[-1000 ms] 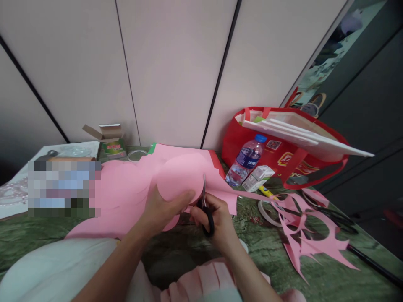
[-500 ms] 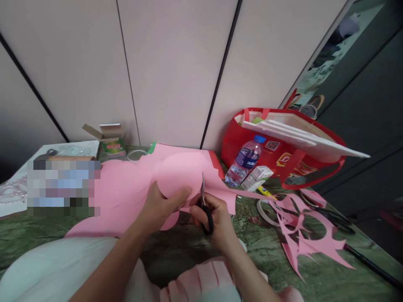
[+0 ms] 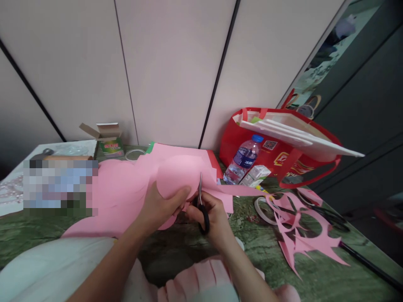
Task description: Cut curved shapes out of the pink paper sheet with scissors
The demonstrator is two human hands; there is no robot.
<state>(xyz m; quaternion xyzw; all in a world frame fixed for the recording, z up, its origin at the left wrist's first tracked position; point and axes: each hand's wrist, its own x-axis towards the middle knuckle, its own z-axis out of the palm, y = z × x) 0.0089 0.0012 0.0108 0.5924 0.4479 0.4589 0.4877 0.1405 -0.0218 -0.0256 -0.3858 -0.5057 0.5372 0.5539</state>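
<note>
Panels (image 3: 170,63) back green surface (image 3: 317,285); left hand (image 3: 161,207) pinches pink paper (image 3: 176,176), right hand (image 3: 215,216) grips scissors (image 3: 206,220).

The head-worn view looks forward and down over the person's clothes (image 3: 59,268), with the forearms (image 3: 124,247) entering at the near edge. The left hand (image 3: 162,206) and right hand (image 3: 215,216) are close to it, around the middle. Beneath them the surface (image 3: 260,247) runs away to the panels (image 3: 170,75) across the far side. The bag (image 3: 229,147) stands farther off, to the right.
</note>
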